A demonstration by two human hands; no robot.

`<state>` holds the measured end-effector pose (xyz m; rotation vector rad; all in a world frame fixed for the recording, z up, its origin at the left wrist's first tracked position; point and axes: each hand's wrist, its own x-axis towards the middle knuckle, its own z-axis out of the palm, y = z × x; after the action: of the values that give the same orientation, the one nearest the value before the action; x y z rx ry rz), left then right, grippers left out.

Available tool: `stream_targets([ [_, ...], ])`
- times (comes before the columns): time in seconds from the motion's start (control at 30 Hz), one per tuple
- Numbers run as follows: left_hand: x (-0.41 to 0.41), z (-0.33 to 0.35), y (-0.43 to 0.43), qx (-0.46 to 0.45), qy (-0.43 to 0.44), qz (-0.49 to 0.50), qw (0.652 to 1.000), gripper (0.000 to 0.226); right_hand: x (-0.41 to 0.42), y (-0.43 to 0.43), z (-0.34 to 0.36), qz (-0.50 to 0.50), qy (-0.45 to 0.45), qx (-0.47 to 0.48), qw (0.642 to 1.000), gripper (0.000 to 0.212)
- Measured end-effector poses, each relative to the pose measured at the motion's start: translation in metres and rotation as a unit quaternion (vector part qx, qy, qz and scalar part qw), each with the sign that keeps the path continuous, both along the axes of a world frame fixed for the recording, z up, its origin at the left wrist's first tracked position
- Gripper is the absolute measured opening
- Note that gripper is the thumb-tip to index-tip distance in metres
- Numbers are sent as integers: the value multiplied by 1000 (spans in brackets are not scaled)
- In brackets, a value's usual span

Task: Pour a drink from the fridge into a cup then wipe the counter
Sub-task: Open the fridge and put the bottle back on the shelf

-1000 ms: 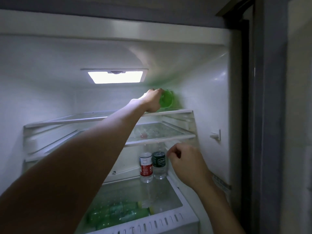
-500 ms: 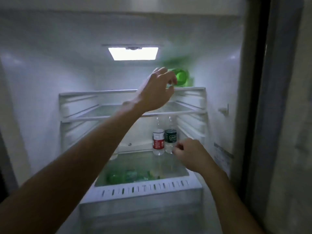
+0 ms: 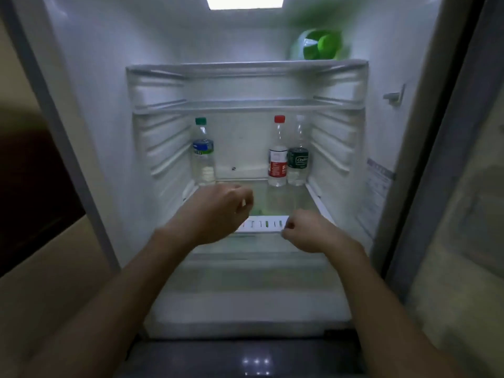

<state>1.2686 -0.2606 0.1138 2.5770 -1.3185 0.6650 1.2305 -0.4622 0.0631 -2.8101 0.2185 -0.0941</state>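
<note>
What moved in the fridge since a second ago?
The left hand came down from the green bottle on the top shelf and now hangs low beside the right hand, holding nothing. The green bottle stayed up there; the right hand stayed low, fingers curled; the red-capped bottle did not move.

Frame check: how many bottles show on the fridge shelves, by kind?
Clear bottles standing upright: 3 (green-capped bottle, red-capped bottle, pale-capped bottle)
Green bottle lying on its side: 1
Total: 4
</note>
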Motion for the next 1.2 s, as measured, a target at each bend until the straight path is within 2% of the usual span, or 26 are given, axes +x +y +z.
stream_targets([
  [0.1,-10,-27,21,11,93,63,994,15,-16,8,-23,-10,30,-10,999,27],
  [0.17,-18,-53,34,50,159,101,981,21,-31,16,-38,-13,32,8,999,31],
  [0.3,-44,-109,53,139,260,107,950,34,-70,34,-69,-17,28,20,999,30],
  [0.43,-86,-156,67,197,254,98,942,37,-118,55,-107,-32,29,34,998,27],
  [0.63,-142,-190,85,162,262,51,950,39,-188,93,-144,-38,1,6,999,24],
  [0.93,-209,-193,106,133,246,5,960,37,-284,117,-138,-72,-6,38,997,24],
  [1.2,-272,-187,107,168,248,7,954,39,-349,120,-136,-73,-25,47,996,22],
])
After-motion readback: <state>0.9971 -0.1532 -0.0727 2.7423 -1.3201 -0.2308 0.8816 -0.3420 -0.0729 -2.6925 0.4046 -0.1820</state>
